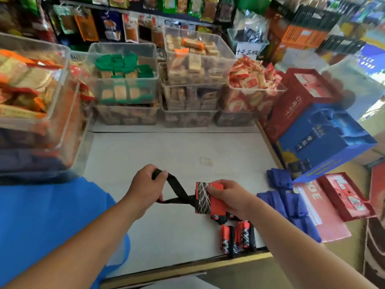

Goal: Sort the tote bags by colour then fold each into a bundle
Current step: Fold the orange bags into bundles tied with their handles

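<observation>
My right hand [231, 198] grips a folded red tote bag [209, 200] with a black-and-white scribble panel, held just above the grey table [166, 149]. My left hand [145, 188] holds that bag's black strap [177, 188], pulled out to the left in a loop. Below my right hand, finished red bundles [238, 236] wrapped in black straps lie side by side near the table's front edge. Blue tote bags [291, 203] lie folded at the right edge. A large blue sheet of fabric [41, 222] lies at the left front.
Clear plastic bins of packaged snacks [125, 84] line the back and left of the table. Red and blue gift boxes [318, 126] stand stacked at the right, with a pink box [325, 213] under the blue bags. A yellow rim [187, 265] marks the table's front edge.
</observation>
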Tool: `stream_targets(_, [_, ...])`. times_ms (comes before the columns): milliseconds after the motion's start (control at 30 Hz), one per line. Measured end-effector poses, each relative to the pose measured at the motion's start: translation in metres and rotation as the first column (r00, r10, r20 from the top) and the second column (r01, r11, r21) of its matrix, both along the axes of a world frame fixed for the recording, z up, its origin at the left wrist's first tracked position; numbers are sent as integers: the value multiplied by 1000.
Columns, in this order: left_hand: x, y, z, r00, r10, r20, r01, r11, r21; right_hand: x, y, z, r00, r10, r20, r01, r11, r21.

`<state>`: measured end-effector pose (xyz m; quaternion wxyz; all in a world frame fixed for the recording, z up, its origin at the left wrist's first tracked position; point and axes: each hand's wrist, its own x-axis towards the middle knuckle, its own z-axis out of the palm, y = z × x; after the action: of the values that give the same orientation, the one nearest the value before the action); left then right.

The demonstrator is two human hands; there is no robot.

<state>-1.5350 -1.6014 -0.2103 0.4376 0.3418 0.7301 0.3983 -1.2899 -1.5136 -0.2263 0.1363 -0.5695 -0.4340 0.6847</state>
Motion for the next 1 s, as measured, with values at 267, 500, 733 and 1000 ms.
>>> stream_targets(267, [-17, -20, -66, 991, 114, 68, -82, 928, -363, -49, -32, -56, 732, 256, 631, -532, 794, 295])
stream_targets(500, [-18, -65, -136, 935, 274, 226, -129, 854, -503, -76, -74, -151, 428, 268, 863, -814, 529, 240])
stream_targets(733, [-27, -73, -166, 923, 329, 200, -192, 845, -500, -87, -100, -180, 468, 40, 883, -864, 229, 448])
stream_targets(1000, [-30, -76, -162, 938, 315, 143, -207, 843, -497, -91, -141, -198, 826, 119, 551, -426, 771, 472])
